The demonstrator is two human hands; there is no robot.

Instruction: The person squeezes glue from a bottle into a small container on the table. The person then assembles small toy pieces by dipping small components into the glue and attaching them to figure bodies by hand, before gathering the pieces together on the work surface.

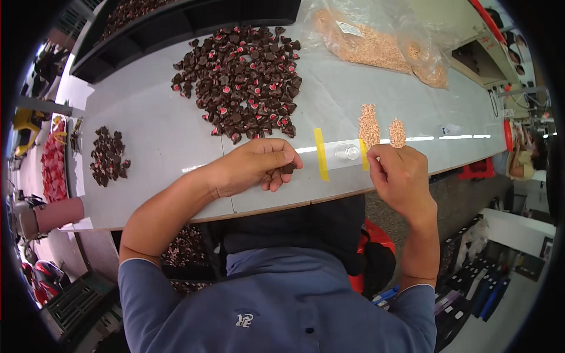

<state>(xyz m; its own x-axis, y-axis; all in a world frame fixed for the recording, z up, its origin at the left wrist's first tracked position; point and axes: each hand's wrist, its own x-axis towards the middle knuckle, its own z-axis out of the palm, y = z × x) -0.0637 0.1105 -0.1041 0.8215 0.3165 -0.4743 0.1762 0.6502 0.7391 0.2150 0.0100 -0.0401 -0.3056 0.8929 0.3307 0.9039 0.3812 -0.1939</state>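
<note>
My left hand (259,163) is closed above the table's near edge, with a small dark brown part (288,169) held at its fingers. My right hand (405,179) is closed in a pinch beside a small heap of tiny copper-coloured pieces (397,133); whatever its fingertips hold is hidden. A longer heap of the same pieces (369,125) lies just left of it. Between the hands, a clear round piece (349,152) sits on the table between two yellow tape strips. Beyond my left hand spreads a large pile of dark brown parts (244,82), some showing red-and-white faces.
A smaller pile of dark parts (109,156) lies at the left. At the back stand a black tray (194,26) and a clear plastic bag of copper-coloured pieces (376,47). A beige machine (479,59) is at the far right, a pink cylinder (59,214) at the left edge.
</note>
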